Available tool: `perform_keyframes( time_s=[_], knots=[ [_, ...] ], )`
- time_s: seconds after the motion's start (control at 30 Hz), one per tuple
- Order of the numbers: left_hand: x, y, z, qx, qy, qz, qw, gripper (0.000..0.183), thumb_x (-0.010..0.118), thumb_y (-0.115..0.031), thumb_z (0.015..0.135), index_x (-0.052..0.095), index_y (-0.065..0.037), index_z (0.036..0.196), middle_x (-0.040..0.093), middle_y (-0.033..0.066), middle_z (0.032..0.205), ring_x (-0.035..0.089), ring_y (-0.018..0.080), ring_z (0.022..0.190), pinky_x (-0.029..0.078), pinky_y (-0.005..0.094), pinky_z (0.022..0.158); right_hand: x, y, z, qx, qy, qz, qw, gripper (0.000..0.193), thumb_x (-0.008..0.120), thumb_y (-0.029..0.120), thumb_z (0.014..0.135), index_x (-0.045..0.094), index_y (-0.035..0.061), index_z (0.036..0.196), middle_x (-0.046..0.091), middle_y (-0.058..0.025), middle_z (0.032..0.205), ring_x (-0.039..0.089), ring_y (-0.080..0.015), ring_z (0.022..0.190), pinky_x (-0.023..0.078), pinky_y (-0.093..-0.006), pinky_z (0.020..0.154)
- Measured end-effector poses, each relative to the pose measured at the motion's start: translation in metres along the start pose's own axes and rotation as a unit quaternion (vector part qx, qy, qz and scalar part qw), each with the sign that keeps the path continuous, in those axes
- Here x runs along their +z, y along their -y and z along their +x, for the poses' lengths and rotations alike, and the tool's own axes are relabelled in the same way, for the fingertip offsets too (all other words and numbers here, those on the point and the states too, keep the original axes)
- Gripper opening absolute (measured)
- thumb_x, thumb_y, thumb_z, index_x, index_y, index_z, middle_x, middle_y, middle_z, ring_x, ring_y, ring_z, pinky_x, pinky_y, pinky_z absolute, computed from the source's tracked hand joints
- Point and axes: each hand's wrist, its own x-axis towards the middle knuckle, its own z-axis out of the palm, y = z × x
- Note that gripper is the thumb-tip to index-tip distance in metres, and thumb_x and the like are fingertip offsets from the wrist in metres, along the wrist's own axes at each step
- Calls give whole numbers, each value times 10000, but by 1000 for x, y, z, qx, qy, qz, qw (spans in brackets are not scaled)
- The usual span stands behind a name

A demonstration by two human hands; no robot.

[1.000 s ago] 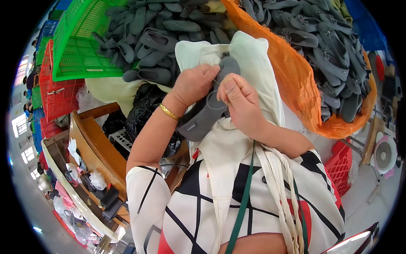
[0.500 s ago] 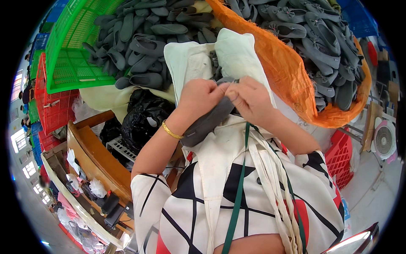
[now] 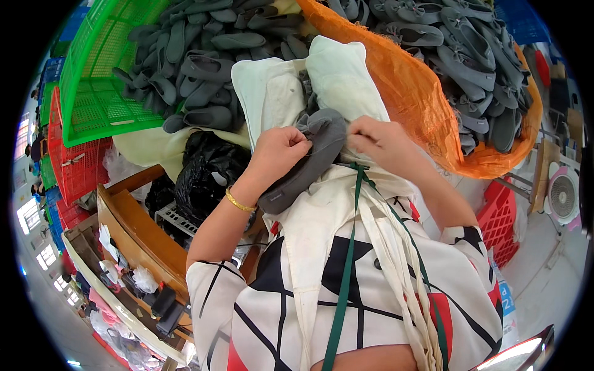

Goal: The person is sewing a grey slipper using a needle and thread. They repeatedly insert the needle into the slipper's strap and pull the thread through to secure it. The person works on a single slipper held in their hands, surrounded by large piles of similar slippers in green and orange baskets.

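A grey slip-on shoe (image 3: 309, 168) with a small bow near its toe lies tilted over my lap, toe pointing away from me. My left hand (image 3: 278, 154) is closed, pinching the shoe at its opening beside the bow. To the right of the toe, my right hand (image 3: 385, 145) is held with its fingertips pressed together, a little apart from the shoe. Whatever those fingertips hold, if anything, is too small to make out. Beyond the shoe, two white padded cloths (image 3: 337, 74) cover my knees, with some grey material between them.
A green crate (image 3: 102, 108) of grey shoes stands at the far left. An orange sack (image 3: 427, 93) full of similar shoes with bows is at the right. Black plastic bags (image 3: 207, 170) and a wooden drawer (image 3: 145, 232) sit to my left; a fan (image 3: 562, 198) stands at the right.
My hands, together over the shoe's toe before, have parted. The right one has moved off to the right and the left one slightly left, so the toe and bow now show.
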Motion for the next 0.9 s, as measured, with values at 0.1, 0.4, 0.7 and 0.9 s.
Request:
perform_keyframes(
  time_s=[0.1,0.4,0.7,0.9],
  knots=[
    [-1,-4,-4,6,-16,7,1000,178,717,-147,857,687,27,844,627,4,648,518,49,604,441,243,560,29,-1,18,-107,-33,-138,984,67,636,118,880,648,93,941,627,-83,849,632,-276,714,510,-342,648],
    [-7,6,2,45,-18,-55,997,126,686,-109,904,655,12,887,603,-33,729,495,37,678,432,224,617,46,-11,47,-203,-42,-216,954,78,648,94,820,646,111,896,577,-67,825,619,-286,752,489,-390,619],
    [1,30,13,-45,54,-247,966,118,697,-141,923,679,-24,925,637,-35,824,507,28,703,401,198,597,67,-19,51,-170,-67,22,983,40,661,146,897,637,118,913,612,-45,820,636,-219,708,487,-337,575],
    [-10,31,10,-119,75,-403,904,100,695,-156,921,682,-59,897,630,-28,792,472,12,629,329,170,533,16,-58,32,201,-62,451,867,110,573,230,1014,578,121,1022,593,7,758,521,-81,583,404,-226,489]
  ],
)
